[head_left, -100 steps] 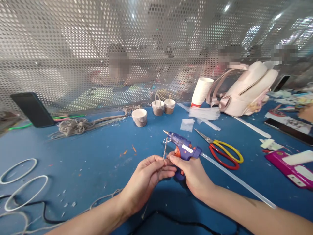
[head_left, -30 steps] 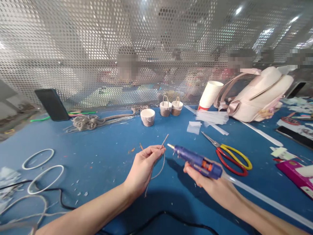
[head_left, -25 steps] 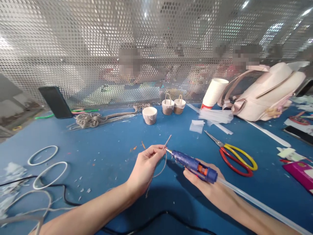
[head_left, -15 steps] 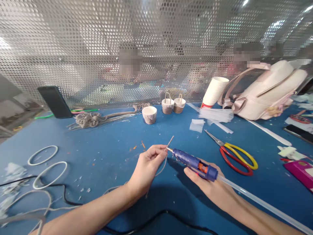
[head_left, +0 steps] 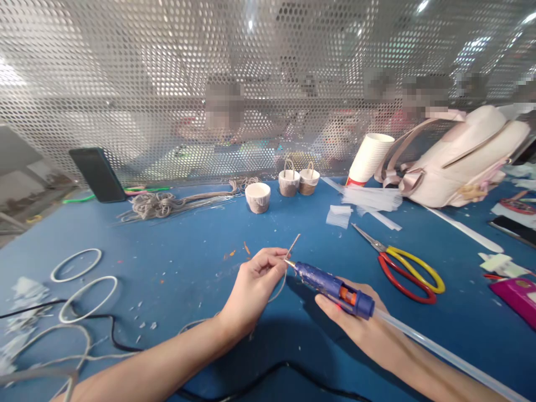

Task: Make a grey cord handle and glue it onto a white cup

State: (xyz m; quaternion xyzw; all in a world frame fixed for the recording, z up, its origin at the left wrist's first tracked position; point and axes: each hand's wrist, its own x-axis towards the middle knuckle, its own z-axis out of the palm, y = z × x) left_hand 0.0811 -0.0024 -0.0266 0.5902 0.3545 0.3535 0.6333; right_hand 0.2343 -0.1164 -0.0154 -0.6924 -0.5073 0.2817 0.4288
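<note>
My left hand (head_left: 262,282) pinches a thin grey-beige cord (head_left: 293,244) between thumb and fingers, its short end sticking up and the rest trailing down beneath the wrist. In my right hand (head_left: 355,312) is a blue hot glue gun (head_left: 324,282), with a long clear glue stick (head_left: 444,349) running out of its back. The gun's metal nozzle meets the cord, or sits right against it, at my left fingertips. Beyond the hands stands a small white cup (head_left: 258,197) with cord wrapped round its lower part. Two similar cups with handles (head_left: 288,183) are behind it.
Scissors (head_left: 397,262) with red and yellow handles lie at right. Farther back are stacked paper cups (head_left: 371,159), white strips (head_left: 372,198) and a pale backpack (head_left: 460,159). At left are white rings (head_left: 87,298), a cord bundle (head_left: 153,205), a phone (head_left: 97,174) and black cable (head_left: 113,332).
Both hands hold nearly the same pose, with the nozzle still at the cord. The whole view has shifted very slightly.
</note>
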